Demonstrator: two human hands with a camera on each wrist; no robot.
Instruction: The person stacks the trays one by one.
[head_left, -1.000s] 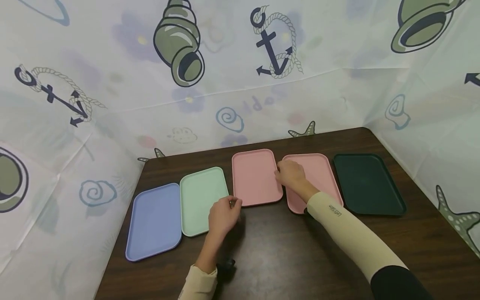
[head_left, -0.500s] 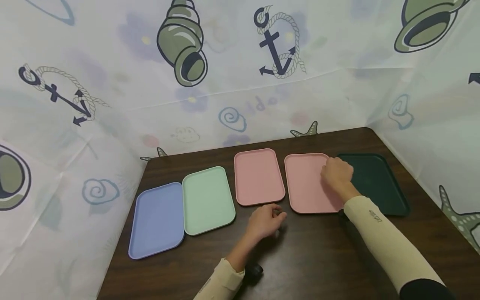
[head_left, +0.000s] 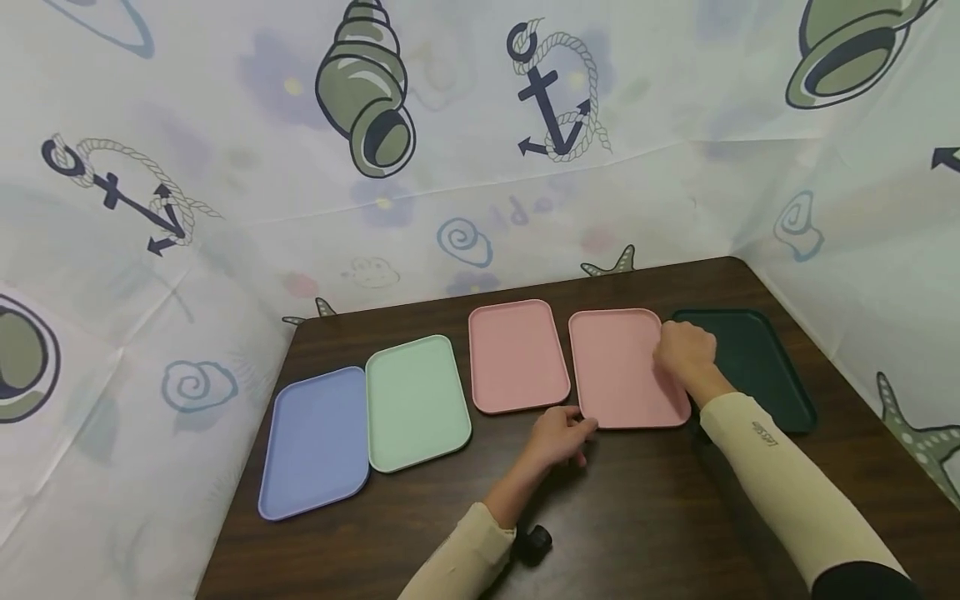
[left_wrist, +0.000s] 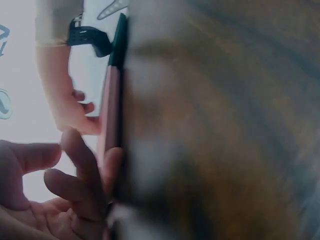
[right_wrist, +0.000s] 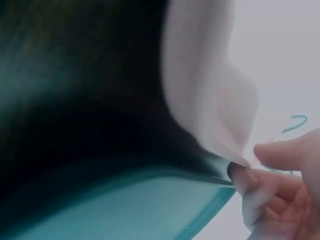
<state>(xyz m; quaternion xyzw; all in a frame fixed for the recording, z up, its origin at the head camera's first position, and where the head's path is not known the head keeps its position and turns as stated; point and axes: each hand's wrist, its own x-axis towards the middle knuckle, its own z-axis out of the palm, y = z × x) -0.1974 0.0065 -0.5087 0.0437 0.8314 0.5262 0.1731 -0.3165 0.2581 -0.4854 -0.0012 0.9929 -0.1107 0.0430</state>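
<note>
Side by side on the table lie two pink trays, the left one and the right one. My right hand holds the right pink tray's right edge, beside the dark green tray. In the right wrist view its thumb lies over the pink rim, with curled fingers at the edge below. My left hand is at that tray's near left corner, thumb apart from its loosely bent fingers. The left wrist view shows its fingertips right at the tray's side.
A mint green tray and a blue tray lie farther left, edges close together. They all rest on a dark wooden table. A patterned cloth rises behind it and at both sides.
My right hand has moved right, from the gap between the pink trays to the right tray's far side. My left hand has moved right from the mint tray to the right pink tray's corner.
</note>
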